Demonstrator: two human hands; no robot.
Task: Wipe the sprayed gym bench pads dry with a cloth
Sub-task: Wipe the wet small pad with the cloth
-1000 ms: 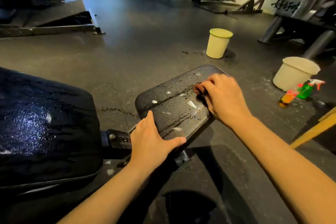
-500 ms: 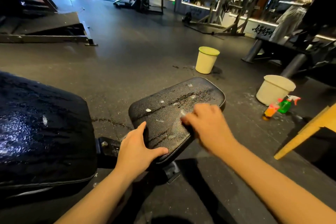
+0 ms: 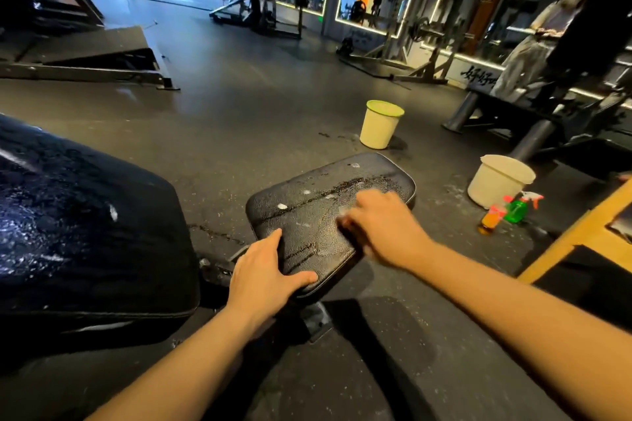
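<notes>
Black wet pad [image 3: 307, 215] is sitting just ahead, the left hand [image 3: 266, 270] still resting spread on its near corner. The right hand [image 3: 383, 229] is sliding nearer across it, grip too blurred to tell.

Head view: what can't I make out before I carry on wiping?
All in the head view:
- Cloth: none visible; the blurred right hand would cover it on the small pad.
- Right hand's grip: lost to motion blur.
- Large pad: cut off by the left edge.
- Spray bottles: labels too small.
</notes>
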